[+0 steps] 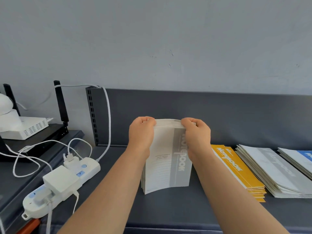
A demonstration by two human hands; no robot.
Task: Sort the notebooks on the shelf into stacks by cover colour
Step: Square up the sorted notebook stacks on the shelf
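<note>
A bundle of grey-and-white notebooks [166, 166] stands on its lower edge on the dark shelf [168, 210], covers facing me and bowed a little. My left hand [141, 132] grips its top left corner and my right hand [196, 134] grips its top right corner. To the right lie flat stacks: yellow notebooks [236, 168], then grey ones [276, 169], then a blue-covered stack [302, 157] cut off by the frame edge.
A white power strip [67, 179] with plugged adapters and cables lies on the shelf at the left. Behind it, a black router with antennas [60, 102] and a white box [28, 127] sit on a separate ledge. A slotted upright [92, 115] stands at the back.
</note>
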